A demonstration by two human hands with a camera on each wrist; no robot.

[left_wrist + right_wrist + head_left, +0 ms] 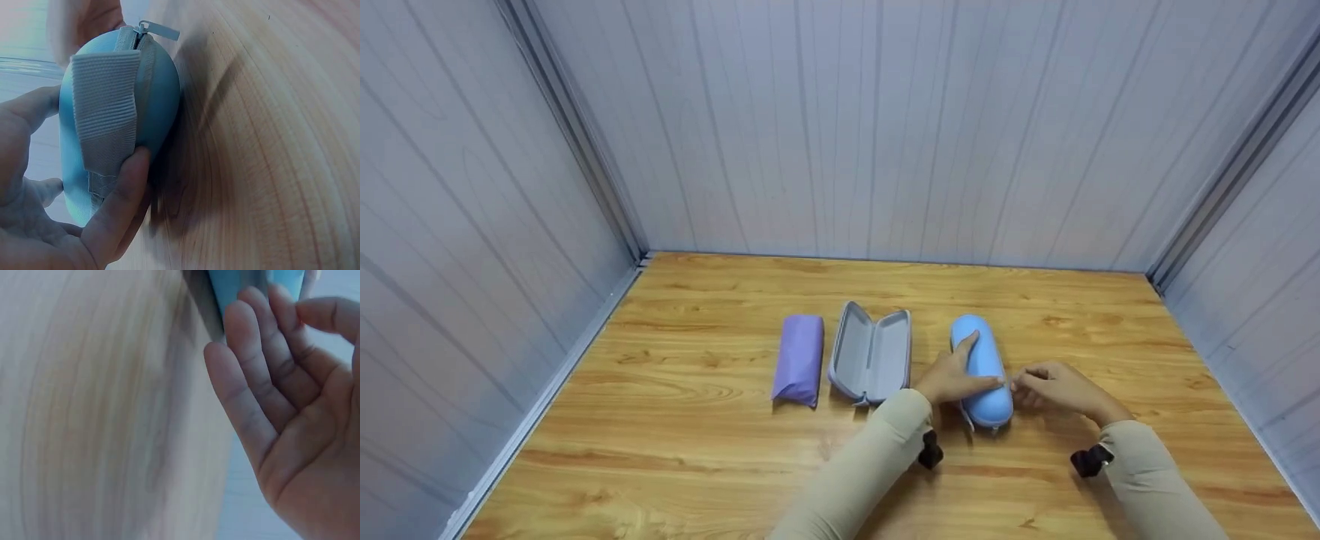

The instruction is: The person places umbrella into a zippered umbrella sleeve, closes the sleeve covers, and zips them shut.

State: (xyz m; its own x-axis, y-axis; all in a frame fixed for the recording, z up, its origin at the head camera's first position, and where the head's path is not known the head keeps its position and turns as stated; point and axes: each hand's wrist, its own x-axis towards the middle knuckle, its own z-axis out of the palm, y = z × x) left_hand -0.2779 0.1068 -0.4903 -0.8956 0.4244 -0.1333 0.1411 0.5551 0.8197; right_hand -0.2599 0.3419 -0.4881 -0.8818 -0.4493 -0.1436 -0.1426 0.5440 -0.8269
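Observation:
A light blue zipped glasses case (pixel 987 405) lies on the table, closed along the part that shows. My left hand (pixel 955 377) grips it from the left side, thumb and fingers spread around its body. In the left wrist view, a grey strap (pixel 107 107) covers the near end, and a zipper pull (pixel 162 30) sticks out beside it, free of any fingers. At the case's right side is my right hand (pixel 1057 390). Its thumb tip touches the index finger, nothing showing between them, while the other fingers (pixel 242 391) bend loosely near the case.
Left of the blue case, a second case (pixel 891 356) lies unfolded, its grey lining facing up. A purple pouch (pixel 799 356) sits farther left. Wood-grain table (pixel 697 442) surrounds them, with pale panel walls (pixel 840 135) at the back and both sides.

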